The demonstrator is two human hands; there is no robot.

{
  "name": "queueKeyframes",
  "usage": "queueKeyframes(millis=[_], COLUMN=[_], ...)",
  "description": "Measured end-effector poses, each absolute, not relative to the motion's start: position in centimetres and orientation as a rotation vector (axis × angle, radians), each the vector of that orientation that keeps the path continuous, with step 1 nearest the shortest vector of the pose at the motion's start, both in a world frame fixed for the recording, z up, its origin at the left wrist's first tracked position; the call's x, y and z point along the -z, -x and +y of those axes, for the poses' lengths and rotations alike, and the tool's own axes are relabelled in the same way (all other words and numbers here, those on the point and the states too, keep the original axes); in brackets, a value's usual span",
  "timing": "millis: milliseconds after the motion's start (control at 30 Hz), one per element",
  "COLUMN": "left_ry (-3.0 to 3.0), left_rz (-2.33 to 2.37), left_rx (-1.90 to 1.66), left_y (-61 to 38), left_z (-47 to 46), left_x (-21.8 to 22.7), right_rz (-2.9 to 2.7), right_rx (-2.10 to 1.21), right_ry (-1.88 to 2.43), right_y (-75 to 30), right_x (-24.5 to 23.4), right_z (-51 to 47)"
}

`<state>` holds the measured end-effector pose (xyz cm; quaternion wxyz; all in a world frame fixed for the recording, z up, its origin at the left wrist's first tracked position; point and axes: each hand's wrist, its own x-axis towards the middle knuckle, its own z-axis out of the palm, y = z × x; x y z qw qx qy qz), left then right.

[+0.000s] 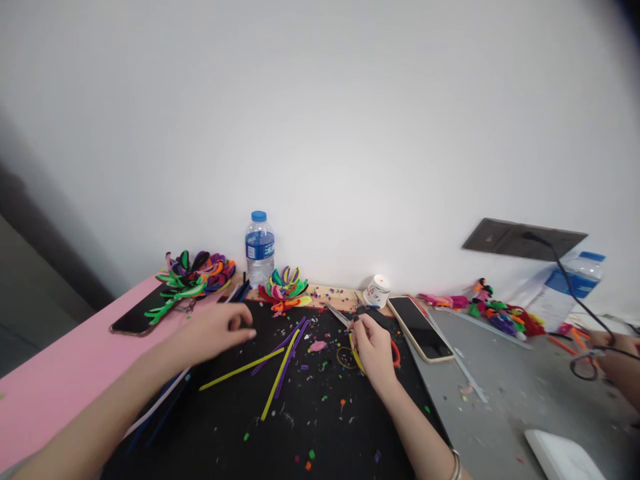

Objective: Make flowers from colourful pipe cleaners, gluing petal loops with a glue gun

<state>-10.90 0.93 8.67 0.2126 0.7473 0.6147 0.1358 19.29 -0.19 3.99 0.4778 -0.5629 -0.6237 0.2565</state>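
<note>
My left hand (217, 331) hovers over the left part of the black mat (235, 433), fingers loosely bent and thumb apart, with nothing in it. Yellow pipe cleaners (274, 381) and purple pipe cleaners (286, 367) lie crossed to its right. My right hand (373, 350) is closed, its fingertips pinching what looks like a bent yellow pipe cleaner (356, 357). Scissors (339, 315) lie at that hand, blades pointing up-left; the hand hides their middle, and an orange handle shows on its right. Small colourful scraps are scattered over the mat.
A water bottle (260, 252) stands by the wall beside looped pipe-cleaner bundles (285, 285). A paper cup (377, 291) and a phone (421, 329) are at the right; another phone (137, 313) lies left. Another person's hand (615, 360) is at the far right edge.
</note>
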Motion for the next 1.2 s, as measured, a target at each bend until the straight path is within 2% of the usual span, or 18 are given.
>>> queueKeyframes(millis=[133,267,467,700,1133,1200], left_ry=[-2.101,-2.094,-1.831,-1.468,-0.773,-0.681], left_rz=[1.49,1.447,1.428,1.123,0.881,0.891], left_rx=[-0.2,-0.165,-0.417,-0.708,-0.78,-0.84], left_y=[8.9,9.0,8.4,5.1,0.7,0.7], left_z=[0.0,0.1,0.2,-0.1,-1.7,-1.8], left_x=[-5.3,-5.6,-8.7,-7.6,-3.3,-3.1], right_rz=[-1.505,-1.505,-1.725,-2.176,-1.709,-1.714], right_rx=[-0.638,-0.62,-0.63,-0.482,-0.47,-0.567], right_ry=[1.368,1.359,1.307,1.246,1.361,1.309], right_y=[-19.2,-19.4,-19.1,-17.3,-18.7,-18.5], right_x=[-4.0,-3.8,-3.4,-2.5,-2.3,-2.6], right_z=[-0.2,-0.1,-0.1,-1.0,0.7,0.3])
